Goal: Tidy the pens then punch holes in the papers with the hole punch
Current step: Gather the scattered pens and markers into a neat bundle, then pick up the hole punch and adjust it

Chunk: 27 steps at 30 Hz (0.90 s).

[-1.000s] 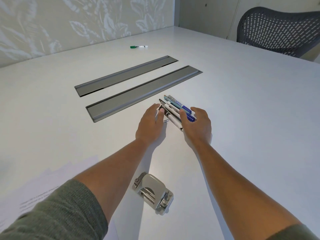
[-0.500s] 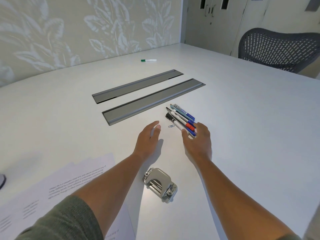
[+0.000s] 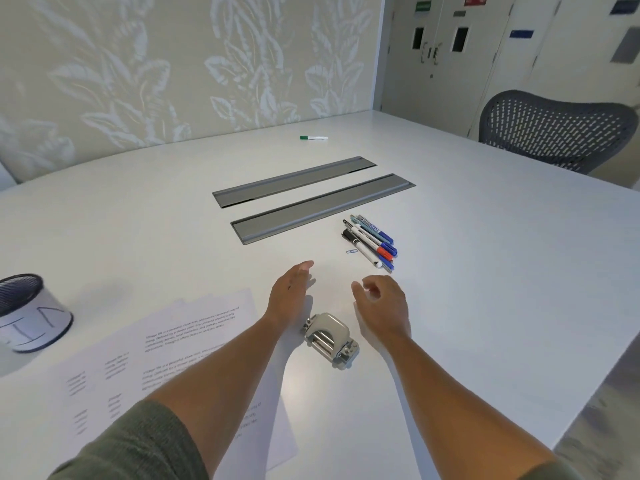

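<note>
Whereas both hands were at the pen bundle (image 3: 371, 241) 1 second ago, they have now drawn back toward the hole punch (image 3: 330, 337), leaving the pens lying side by side in 1 aligned group beyond the punch, untouched. This suggests the pen-tidying step is largely complete, although 1 green-capped marker (image 3: 313, 137) remains far beyond the punch, well apart from the group. The left hand (image 3: 289, 294) is just left of the punch, fingers straight and together, holding nothing. The right hand (image 3: 381, 304) is just right of the punch, fingers loosely curled, empty; whether either hand touches the bench (image 3: 485, 271) cannot be determined. The papers (image 3: 166, 362) lie left of the punch, unpunched. A small paper clip (image 3: 352, 251) lies between the punch and the pens.
</note>
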Motion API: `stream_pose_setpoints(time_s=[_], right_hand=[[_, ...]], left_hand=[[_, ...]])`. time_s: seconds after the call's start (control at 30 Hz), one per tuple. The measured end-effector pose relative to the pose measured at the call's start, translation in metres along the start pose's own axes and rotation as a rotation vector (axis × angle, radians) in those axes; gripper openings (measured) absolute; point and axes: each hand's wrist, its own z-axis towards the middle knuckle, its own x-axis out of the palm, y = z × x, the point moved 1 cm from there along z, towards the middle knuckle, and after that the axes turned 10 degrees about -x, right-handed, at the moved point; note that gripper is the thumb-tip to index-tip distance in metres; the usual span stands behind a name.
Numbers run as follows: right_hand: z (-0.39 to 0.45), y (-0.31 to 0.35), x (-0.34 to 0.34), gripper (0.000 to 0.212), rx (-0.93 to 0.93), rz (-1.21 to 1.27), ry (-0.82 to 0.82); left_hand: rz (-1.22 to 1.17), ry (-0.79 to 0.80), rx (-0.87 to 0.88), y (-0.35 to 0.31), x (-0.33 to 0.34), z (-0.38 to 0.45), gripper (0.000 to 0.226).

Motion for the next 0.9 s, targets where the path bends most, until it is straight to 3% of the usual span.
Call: stream_pose_setpoints(time_s=[0.2, 0.47, 0.67, 0.8, 0.9], right_hand=[[-0.006, 0.02, -0.012, 0.027, 0.148, 0.251, 0.179], [-0.022, 0.048, -0.018, 0.022, 0.159, 0.28, 0.447], [-0.026, 0.061, -0.016, 0.015, 0.111, 0.211, 0.518], [-0.027, 0.068, -0.014, 0.022, 0.115, 0.158, 0.556], [-0.025, 0.072, -0.012, 0.022, 0.13, 0.189, 0.564]], left_hand=[[-0.023, 0.04, -0.095, -0.004, -0.006, -0.023, 0.026], [0.152, -0.009, -0.109, -0.005, -0.002, -0.046, 0.02], [0.14, -0.036, -0.179, -0.009, -0.003, -0.05, 0.02], [0.027, -0.011, -0.269, -0.015, -0.004, -0.052, 0.011], [0.015, -0.065, -0.27, -0.017, -0.003, -0.052, 0.017]])
